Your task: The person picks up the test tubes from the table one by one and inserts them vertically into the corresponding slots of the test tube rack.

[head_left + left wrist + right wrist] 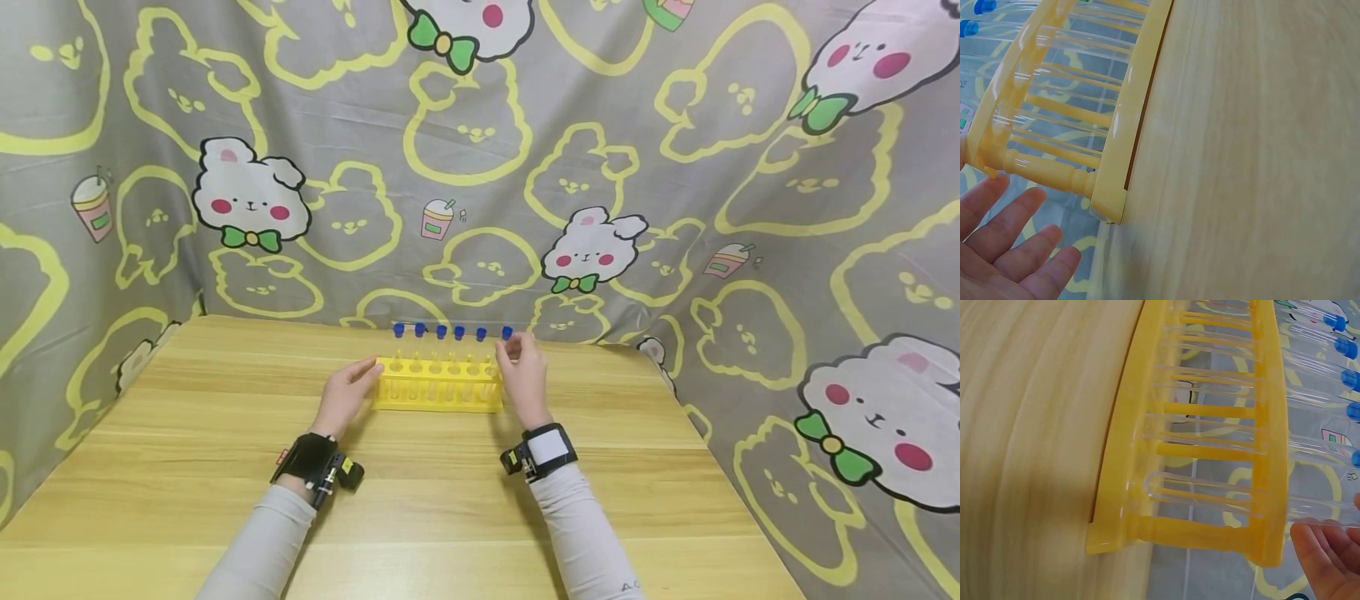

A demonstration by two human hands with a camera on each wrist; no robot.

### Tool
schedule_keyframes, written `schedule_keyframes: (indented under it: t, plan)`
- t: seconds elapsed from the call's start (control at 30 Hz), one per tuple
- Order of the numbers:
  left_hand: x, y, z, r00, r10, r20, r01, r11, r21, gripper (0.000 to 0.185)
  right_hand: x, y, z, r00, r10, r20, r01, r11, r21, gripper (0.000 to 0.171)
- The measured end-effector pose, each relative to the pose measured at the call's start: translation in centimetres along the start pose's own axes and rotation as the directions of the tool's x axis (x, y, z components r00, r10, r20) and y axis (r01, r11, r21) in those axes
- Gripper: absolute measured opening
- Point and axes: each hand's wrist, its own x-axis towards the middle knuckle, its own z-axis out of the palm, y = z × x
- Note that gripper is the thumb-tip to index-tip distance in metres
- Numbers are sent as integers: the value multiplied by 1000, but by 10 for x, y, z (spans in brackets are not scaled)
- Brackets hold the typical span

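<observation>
A yellow test tube rack (438, 407) stands upright on the table, holding a row of clear test tubes (1210, 430) with blue caps (459, 332). At the rack's left end is my left hand (348, 393), its thumb on the top plate and index fingertip at the plate's corner. The other fingers (1029, 247) spread loosely beside the end post. My right hand (525, 379) pinches the upper part of the rightmost tube (1313, 509) between thumb and fingers, just under its blue cap (507, 332). That tube's lower end sits inside the rack.
The wooden table (420, 517) extends in front of the rack and to both sides. A grey patterned curtain (360, 287) hangs along the back and both sides, close behind the rack. Each wrist wears a strapped camera (349, 472).
</observation>
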Motion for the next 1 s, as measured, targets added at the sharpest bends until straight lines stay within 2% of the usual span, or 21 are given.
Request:
schedule_keyframes:
  t: [0.73,1.0]
  plan:
    - [1,1,0,1000,-12,7,12,1000,-5,65,-2,4,7,1000,18,24,-18,1000,-17,18]
    - [0,1,0,1000,2,-2,-2,1000,-14,64,-5,4,4,999,36,33,-37,999,24,23]
